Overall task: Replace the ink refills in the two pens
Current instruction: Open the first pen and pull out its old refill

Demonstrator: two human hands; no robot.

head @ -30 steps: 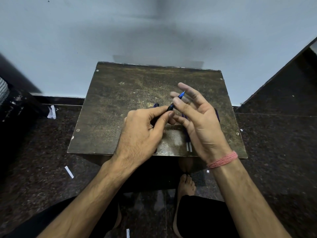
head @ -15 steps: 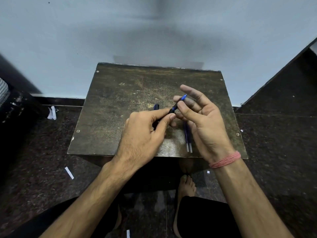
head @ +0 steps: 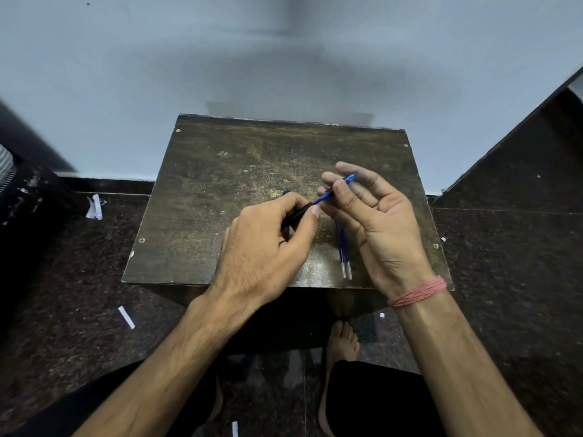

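Observation:
A blue pen (head: 328,194) is held above the small dark wooden table (head: 220,190), its tip pointing up and to the right. My left hand (head: 265,250) grips the pen's dark lower barrel between thumb and fingers. My right hand (head: 372,216) pinches the blue front section with thumb and fingertips, palm turned toward me. Two thin ink refills (head: 344,253) lie side by side on the table under my right hand, clear ends toward me. A bit of a second blue pen (head: 285,193) shows just past my left hand's knuckles, mostly hidden.
The table stands against a pale blue wall (head: 284,58) on a dark speckled floor (head: 63,279). White paper scraps (head: 126,316) lie on the floor. A bare foot (head: 340,345) shows under the table's near edge.
My right hand has shifted slightly right and its fingers have curled onto the pen's front section; more of the blue section shows between the hands. The refills lie unmoved.

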